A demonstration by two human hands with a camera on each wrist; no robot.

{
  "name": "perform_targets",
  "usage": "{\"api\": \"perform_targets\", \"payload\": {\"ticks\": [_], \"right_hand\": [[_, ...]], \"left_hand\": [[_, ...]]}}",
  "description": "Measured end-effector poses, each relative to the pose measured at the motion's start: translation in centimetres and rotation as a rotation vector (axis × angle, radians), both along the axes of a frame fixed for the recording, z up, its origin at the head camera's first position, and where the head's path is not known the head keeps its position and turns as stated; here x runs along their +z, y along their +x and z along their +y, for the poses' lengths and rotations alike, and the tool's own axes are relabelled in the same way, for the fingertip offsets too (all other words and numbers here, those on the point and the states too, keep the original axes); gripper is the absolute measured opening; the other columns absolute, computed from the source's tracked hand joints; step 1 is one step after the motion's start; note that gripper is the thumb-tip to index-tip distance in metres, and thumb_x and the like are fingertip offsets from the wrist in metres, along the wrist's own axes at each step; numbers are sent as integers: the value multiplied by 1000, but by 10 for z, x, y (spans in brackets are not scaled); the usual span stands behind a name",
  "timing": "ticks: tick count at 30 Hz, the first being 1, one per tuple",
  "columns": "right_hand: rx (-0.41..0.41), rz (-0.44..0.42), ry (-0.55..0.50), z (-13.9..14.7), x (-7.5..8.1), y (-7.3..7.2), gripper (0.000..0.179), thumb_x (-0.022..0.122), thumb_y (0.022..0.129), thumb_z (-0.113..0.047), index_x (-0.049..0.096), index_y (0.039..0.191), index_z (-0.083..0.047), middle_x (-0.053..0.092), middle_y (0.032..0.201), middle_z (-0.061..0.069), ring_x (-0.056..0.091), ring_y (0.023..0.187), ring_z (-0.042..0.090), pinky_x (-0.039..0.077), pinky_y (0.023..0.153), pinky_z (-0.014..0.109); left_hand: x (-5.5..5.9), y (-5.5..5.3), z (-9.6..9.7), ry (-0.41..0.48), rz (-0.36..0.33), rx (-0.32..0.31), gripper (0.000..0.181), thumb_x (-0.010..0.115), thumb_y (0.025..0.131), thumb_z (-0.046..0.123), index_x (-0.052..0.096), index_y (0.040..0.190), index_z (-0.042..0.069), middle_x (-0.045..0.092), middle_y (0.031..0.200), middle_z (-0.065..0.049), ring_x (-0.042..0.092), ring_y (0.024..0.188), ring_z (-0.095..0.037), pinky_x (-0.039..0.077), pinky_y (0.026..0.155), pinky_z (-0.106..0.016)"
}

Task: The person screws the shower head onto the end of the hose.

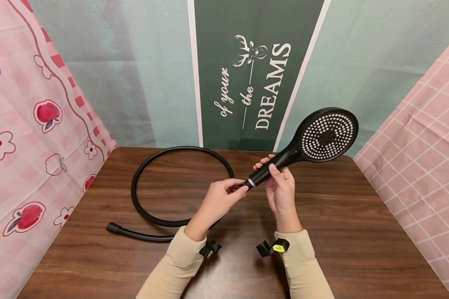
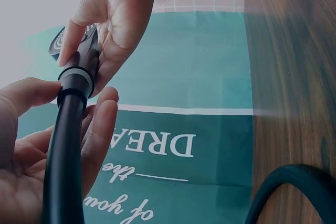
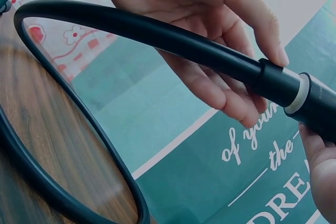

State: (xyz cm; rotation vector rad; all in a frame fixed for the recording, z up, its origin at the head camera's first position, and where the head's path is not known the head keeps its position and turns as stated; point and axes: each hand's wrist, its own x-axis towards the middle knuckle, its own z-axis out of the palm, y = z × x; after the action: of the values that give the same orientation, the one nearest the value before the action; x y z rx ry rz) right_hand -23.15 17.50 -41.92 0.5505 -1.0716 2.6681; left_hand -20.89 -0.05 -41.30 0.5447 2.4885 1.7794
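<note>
A black handheld shower head (image 1: 327,135) with pale nozzles is held up above the table, tilted to the upper right. My right hand (image 1: 282,191) grips its handle, thumb across the front. At the handle's lower end, my left hand (image 1: 220,198) pinches the connector (image 3: 281,84) of a black shower hose (image 2: 63,166) between thumb and fingers. A pale ring (image 3: 299,95) shows between connector and handle; whether they are threaded together cannot be told. The hose loops over the table, and its other end fitting (image 1: 113,227) lies free at the left.
The brown wooden table (image 1: 340,232) spans the front. A green cloth with white lettering (image 1: 260,83) hangs behind it. Patterned pink cloths hang at the left (image 1: 26,166) and right (image 1: 419,174). Black wrist-worn devices (image 1: 211,249) sit at both sleeve cuffs.
</note>
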Motion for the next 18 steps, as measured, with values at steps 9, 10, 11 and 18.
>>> {"api": "perform_targets", "payload": {"ticks": [9, 10, 11, 18], "right_hand": [[-5, -2, 9, 0, 1, 1, 20, 50, 102, -2, 54, 121, 0, 70, 102, 10, 73, 94, 19, 56, 92, 34], [-5, -2, 10, -1, 1, 1, 19, 50, 102, -2, 54, 120, 0, 70, 102, 10, 73, 94, 19, 56, 92, 34], [-6, -2, 11, -1, 1, 1, 19, 50, 102, -2, 54, 120, 0, 70, 102, 10, 73, 94, 19, 56, 92, 34], [-5, 3, 10, -1, 1, 1, 20, 50, 102, -2, 55, 120, 0, 70, 102, 10, 73, 94, 19, 56, 92, 34]], "left_hand": [[0, 1, 1, -1, 29, 19, 27, 69, 93, 24, 73, 115, 8, 75, 97, -7, 69, 82, -11, 54, 71, -25], [0, 1, 1, 1, 25, 19, 27, 69, 93, 25, 73, 115, 9, 75, 97, -7, 68, 82, -11, 54, 71, -25], [-1, 0, 1, 2, 20, 19, 27, 69, 94, 25, 73, 115, 9, 75, 96, -6, 68, 81, -11, 54, 71, -26], [-1, 0, -1, 6, 11, 3, 27, 68, 95, 26, 73, 116, 10, 75, 96, -5, 67, 80, -9, 53, 70, -25]]}}
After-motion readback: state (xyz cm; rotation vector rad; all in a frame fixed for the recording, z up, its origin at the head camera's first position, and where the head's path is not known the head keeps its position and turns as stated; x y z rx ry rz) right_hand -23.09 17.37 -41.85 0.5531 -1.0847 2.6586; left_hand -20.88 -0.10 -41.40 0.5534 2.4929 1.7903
